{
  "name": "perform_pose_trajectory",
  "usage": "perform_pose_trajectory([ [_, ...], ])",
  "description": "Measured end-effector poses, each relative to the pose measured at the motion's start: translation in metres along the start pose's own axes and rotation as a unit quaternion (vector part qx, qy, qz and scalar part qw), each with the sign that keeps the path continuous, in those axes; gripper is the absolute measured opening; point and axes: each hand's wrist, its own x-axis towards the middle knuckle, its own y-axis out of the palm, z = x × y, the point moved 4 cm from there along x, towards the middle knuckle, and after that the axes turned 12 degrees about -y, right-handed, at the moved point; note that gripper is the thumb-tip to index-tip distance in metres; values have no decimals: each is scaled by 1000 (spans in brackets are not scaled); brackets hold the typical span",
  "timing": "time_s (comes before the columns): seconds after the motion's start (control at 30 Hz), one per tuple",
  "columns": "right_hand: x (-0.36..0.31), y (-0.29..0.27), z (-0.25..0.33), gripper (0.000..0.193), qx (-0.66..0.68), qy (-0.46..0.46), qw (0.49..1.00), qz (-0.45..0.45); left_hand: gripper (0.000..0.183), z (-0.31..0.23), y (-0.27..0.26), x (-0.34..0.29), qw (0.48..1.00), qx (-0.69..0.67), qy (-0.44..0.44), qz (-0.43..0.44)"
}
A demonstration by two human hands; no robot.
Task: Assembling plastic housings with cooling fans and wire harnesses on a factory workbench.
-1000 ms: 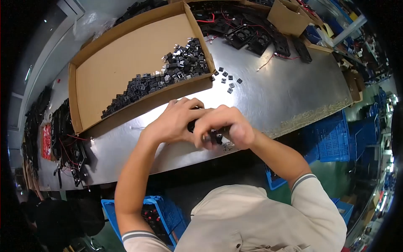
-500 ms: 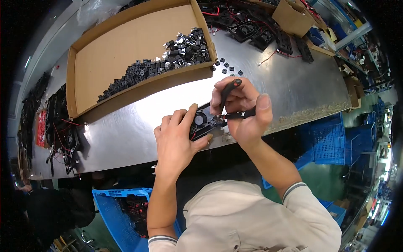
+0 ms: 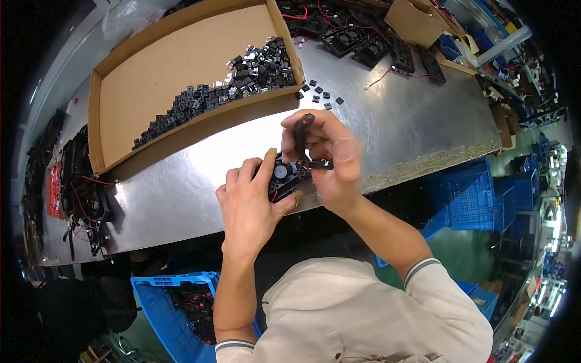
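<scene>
The black plastic fan unit with a grey round hub (image 3: 281, 172) lies at the bench's front edge, pinned under the left hand (image 3: 247, 196), whose fingers and thumb close on opposite sides. The right hand (image 3: 339, 162) wraps a black-handled tool with red accents, apparently pliers (image 3: 301, 136); its handles stand wide apart, its head at the unit's right end. Whether that head bites on anything cannot be told. The step in hand looks like working the tool on that end; the next move seems to call for a steady left grip and a measured squeeze.

The shiny metal bench (image 3: 399, 127) carries loose small black square parts (image 3: 316, 98) just beyond the right hand, beside a shallow brown cardboard tray (image 3: 163, 75) heaped with similar parts (image 3: 193, 104) along its near and right sides. Farther back lie black fan housings with red wires (image 3: 346, 40) and an open brown cardboard box (image 3: 417, 24).

Below, blue plastic crates (image 3: 472, 206) stand on a green floor (image 3: 469, 257); cluttered shelving (image 3: 526, 78) lines the right.
</scene>
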Motion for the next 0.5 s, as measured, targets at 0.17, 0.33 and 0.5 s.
perform_pose_trajectory([
  [0.17, 2, 6, 1, 81, -56, -5, 998, 8, 78, 0, -2, 1, 1000, 9, -1, 0],
  [0.33, 6, 7, -2, 86, -54, 10, 998, 39, 77, 0, -5, 8, 1000, 8, -7, 28],
  [0.5, 19, 1, -3, 88, 26, 54, 991, 122, 49, 7, -12, 31, 997, -26, 62, 36],
])
